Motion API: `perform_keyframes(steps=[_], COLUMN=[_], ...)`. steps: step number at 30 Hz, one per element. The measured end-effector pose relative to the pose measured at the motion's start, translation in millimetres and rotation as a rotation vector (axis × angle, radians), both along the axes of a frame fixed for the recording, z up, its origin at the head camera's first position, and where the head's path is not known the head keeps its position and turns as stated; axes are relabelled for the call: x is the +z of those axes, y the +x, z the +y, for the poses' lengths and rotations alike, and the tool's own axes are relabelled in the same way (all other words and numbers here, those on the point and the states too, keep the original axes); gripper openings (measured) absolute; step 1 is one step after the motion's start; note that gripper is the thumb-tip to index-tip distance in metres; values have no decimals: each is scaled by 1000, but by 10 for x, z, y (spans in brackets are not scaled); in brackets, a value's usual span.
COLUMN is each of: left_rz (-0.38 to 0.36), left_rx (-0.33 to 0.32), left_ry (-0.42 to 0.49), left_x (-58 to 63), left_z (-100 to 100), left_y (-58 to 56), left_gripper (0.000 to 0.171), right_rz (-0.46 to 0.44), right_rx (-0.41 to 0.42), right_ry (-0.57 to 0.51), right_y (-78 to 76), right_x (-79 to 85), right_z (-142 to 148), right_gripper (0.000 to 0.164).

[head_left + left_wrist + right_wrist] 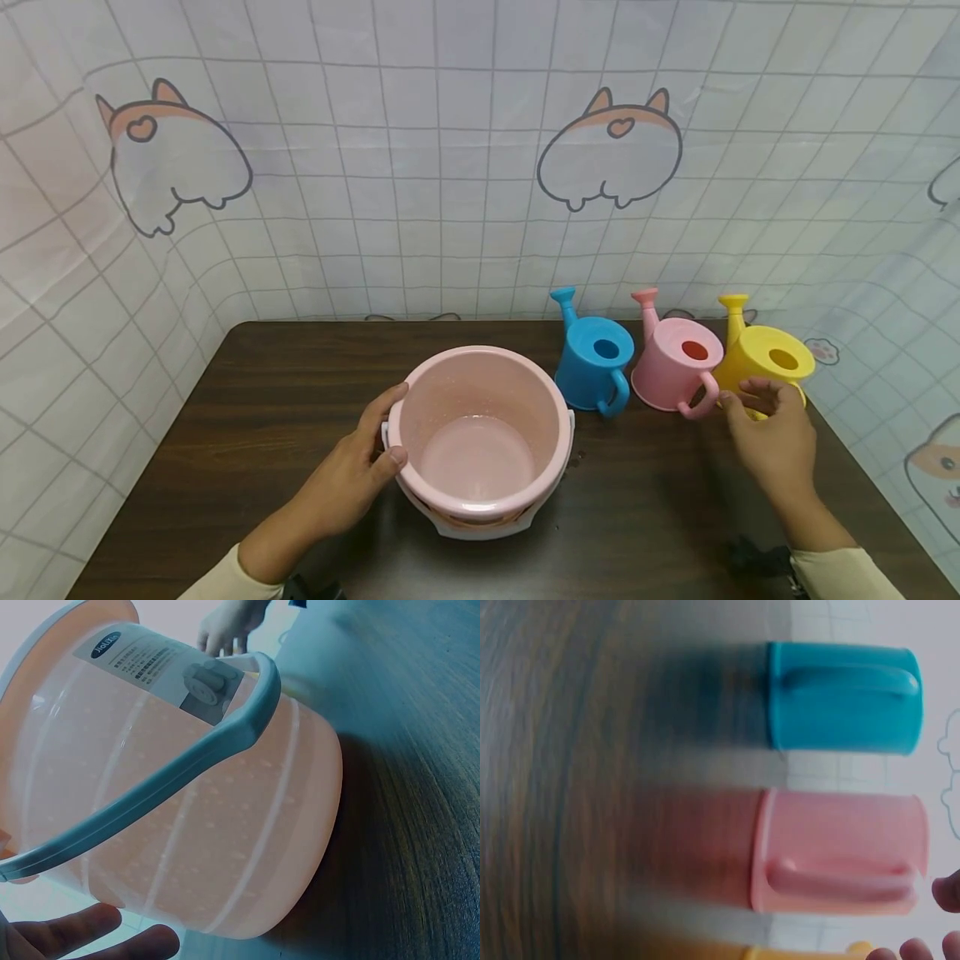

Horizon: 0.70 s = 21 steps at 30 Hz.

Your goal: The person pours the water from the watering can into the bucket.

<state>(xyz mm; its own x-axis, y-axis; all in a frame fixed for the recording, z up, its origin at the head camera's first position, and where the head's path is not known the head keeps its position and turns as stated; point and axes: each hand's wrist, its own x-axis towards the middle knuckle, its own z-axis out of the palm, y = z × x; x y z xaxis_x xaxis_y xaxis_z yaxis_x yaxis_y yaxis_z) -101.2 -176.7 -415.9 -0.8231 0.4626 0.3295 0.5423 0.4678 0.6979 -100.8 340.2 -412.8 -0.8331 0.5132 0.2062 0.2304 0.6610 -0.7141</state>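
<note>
A pink bucket point(482, 506) with a white handle stands upright on the table. My left hand point(347, 471) holds its left rim, thumb and forefinger over the edge. In the left wrist view two other fingers point(146, 943) extend beside the bucket's wall point(217, 817). On the right, my right hand point(780, 437) hovers at the handle side of a yellow watering can point(752, 354), thumb and fingers apart; the hand partly hides the handle. Left of that can are a pink watering can point(670, 375) and a blue watering can point(581, 375), both upright.
The dark wooden table point(262, 417) meets a white gridded curtain point(450, 208) with cartoon animal prints along the back and sides. A few water drops lie right of the bucket. Clear water seems to wet the bucket's inside.
</note>
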Motion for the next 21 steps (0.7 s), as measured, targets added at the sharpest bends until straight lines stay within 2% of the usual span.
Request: perform_keyframes(steps=[5, 12, 16, 21], left_rz=[17, 7, 5, 1], left_rx=[-4, -3, 1, -7], left_ry=[5, 10, 6, 10], left_x=[-6, -6, -8, -11], left_z=[-8, -5, 0, 4], left_y=[-5, -8, -5, -1], left_gripper=[63, 65, 66, 66], right_rz=[24, 75, 42, -6], right_rx=[-62, -173, -214, -221], right_ry=[18, -3, 3, -17], right_y=[53, 63, 72, 71], right_x=[68, 38, 16, 4], right_z=[127, 310, 391, 490], right_gripper=[48, 50, 54, 61])
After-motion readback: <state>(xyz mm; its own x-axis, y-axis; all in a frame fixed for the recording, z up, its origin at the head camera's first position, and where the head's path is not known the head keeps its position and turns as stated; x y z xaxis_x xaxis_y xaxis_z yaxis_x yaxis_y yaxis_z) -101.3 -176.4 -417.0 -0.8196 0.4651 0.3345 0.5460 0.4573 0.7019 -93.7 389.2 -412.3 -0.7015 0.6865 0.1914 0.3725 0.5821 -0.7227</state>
